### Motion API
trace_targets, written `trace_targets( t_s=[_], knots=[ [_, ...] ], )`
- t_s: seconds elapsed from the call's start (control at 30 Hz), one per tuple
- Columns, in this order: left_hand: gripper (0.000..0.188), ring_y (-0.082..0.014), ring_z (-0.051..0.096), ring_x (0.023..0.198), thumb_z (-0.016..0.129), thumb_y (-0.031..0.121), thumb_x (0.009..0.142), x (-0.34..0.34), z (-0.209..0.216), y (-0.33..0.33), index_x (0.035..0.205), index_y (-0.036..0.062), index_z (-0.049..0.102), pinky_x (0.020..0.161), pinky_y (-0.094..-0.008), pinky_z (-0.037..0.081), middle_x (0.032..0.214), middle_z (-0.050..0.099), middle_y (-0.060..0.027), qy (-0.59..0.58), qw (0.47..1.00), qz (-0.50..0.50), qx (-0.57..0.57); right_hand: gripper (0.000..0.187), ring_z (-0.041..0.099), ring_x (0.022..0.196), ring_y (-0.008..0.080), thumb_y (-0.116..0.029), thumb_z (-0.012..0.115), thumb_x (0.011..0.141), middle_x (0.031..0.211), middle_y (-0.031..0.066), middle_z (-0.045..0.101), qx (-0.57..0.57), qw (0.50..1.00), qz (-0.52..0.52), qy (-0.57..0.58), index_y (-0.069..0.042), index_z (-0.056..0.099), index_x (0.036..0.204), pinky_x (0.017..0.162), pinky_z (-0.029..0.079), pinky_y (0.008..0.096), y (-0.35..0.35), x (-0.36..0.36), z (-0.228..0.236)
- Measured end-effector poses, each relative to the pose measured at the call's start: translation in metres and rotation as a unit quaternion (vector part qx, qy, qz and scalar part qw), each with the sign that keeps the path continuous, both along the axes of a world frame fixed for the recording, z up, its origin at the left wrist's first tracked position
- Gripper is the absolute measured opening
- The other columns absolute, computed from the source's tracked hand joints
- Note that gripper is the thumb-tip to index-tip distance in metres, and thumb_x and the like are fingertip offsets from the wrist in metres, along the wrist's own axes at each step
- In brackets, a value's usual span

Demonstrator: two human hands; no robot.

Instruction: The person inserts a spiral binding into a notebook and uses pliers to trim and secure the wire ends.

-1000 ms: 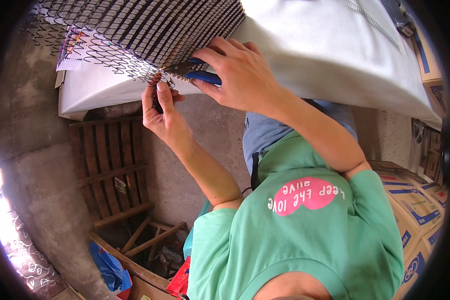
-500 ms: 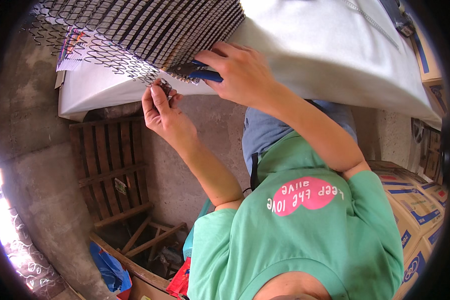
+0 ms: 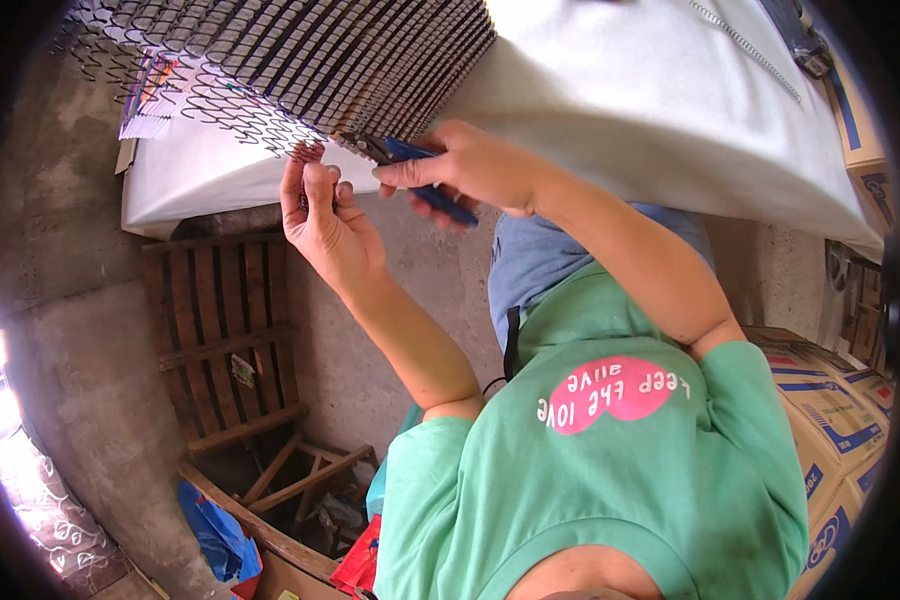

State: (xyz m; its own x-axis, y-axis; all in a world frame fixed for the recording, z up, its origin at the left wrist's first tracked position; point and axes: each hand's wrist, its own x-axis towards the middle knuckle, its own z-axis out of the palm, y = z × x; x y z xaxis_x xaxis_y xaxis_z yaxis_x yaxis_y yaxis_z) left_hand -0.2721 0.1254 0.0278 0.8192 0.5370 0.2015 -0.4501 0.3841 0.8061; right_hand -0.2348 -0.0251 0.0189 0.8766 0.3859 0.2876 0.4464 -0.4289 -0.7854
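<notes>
A stack of spiral-bound books (image 3: 390,60) lies on the white-covered table, its rows of black coils facing up. Loose black coil ends (image 3: 235,118) stick out past the stack's near left edge. My right hand (image 3: 490,170) grips blue-handled cutting pliers (image 3: 415,165), their jaws at the stack's near corner. The handles are spread apart. Just left of the jaws, my left hand (image 3: 325,215) is closed, fingertips at the coil ends. Dark bits of coil wire show partly between its fingers; most of them are hidden.
The white table cover (image 3: 590,120) hangs over the near edge. A loose coil (image 3: 745,50) lies at the far right, near a dark tool (image 3: 800,45). Cardboard boxes (image 3: 820,420) are stacked on the right. A wooden slatted frame (image 3: 220,335) stands at lower left.
My right hand has drawn slightly nearer and turned, and the plier handles have spread wider. My left hand has risen slightly, its fingertips now nearer the coil ends.
</notes>
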Motion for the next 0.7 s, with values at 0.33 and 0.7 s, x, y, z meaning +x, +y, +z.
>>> trace_targets(
  t_s=[0.33,0.7],
  knots=[
    [0.017,-0.0051,0.054,0.066,0.068,0.01,0.084,0.003,0.007,0.0,0.097,0.0002,0.065,0.055,-0.0168,0.041,0.086,0.066,-0.0061,0.023,0.993,0.052,0.104,0.044,0.057,0.095,0.0286,-0.026,0.071,0.073,0.101,0.0104,0.056,-0.066,0.96,-0.134,-0.238,-0.013,0.056,0.112,0.08,0.042,0.0448,-0.005,-0.016,0.017],
    [0.026,-0.0071,0.057,0.064,0.069,0.009,0.082,0.003,0.011,-0.01,0.104,-0.0046,0.065,0.055,-0.0182,0.047,0.086,0.067,-0.0098,0.028,0.943,0.181,0.278,0.042,0.058,0.092,0.0287,-0.029,0.074,0.072,0.101,0.0085,0.055,-0.065,0.974,-0.107,-0.191,-0.013,0.058,0.106,0.076,0.043,0.0441,0.001,-0.011,0.018]
  ],
)
